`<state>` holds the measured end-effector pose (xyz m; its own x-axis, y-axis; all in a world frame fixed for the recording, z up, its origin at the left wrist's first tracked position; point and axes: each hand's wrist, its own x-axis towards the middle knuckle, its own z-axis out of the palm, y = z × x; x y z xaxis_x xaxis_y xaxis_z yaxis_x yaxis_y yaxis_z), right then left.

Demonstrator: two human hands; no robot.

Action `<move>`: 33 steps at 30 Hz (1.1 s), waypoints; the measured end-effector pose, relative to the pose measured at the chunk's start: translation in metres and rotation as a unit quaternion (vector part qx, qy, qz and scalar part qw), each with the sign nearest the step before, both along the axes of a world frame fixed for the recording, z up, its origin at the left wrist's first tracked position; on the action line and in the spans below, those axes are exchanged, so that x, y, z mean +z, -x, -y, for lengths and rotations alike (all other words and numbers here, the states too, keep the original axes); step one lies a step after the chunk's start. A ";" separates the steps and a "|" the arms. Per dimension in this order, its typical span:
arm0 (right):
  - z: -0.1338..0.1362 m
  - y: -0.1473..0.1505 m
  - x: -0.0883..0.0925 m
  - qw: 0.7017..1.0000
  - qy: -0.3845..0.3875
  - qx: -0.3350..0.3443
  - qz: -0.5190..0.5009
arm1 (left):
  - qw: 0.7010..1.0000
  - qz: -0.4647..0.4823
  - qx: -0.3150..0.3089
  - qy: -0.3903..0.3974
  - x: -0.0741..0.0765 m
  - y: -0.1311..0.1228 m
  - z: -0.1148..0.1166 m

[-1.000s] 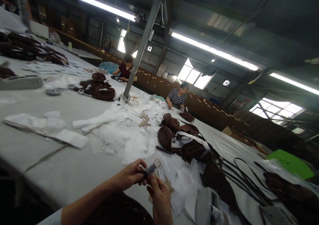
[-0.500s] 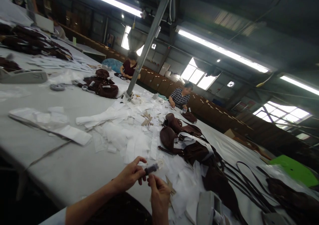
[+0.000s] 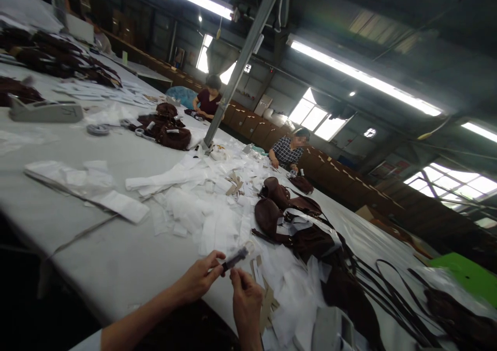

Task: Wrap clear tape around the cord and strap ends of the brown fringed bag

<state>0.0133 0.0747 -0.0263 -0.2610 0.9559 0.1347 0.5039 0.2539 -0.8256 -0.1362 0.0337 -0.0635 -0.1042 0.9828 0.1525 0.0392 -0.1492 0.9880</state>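
Note:
My left hand [image 3: 202, 277] is closed, its thumb and fingers pinching a short dark strap [image 3: 235, 259] that slants up to the right. A clear, shiny piece of plastic film [image 3: 248, 247] shows at the strap's far end. Just right of it is my right hand [image 3: 247, 295], thumb and fingertips pressed together near the strap's lower side; what they pinch, if anything, is too small to make out. A dark brown piece [image 3: 194, 325] lies below my wrists at the table's near edge, partly hidden by my forearm.
White paper and plastic scraps [image 3: 186, 206] cover the table's middle. Brown leather bags [image 3: 269, 216] with long straps lie to the right, near a grey tape dispenser [image 3: 330, 327]. A slanting metal post [image 3: 244, 61] rises from the table. Two people [image 3: 288, 149] work across it.
The view has shifted slightly, so the scene sits further right. My left index finger has come down onto the strap, and more of the strap shows. My right hand stays pinched beside it.

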 end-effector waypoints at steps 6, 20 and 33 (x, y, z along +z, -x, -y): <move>-0.004 0.004 -0.009 1.000 0.012 -0.012 0.025 | 0.999 -0.026 -0.016 0.037 -0.011 0.010 -0.003; -0.002 0.013 -0.029 0.998 0.048 -0.032 -0.017 | 0.983 0.058 -0.052 0.169 -0.036 0.044 0.001; 0.007 0.019 0.007 0.999 0.035 -0.011 -0.012 | 0.954 0.235 0.032 0.185 -0.022 0.018 0.041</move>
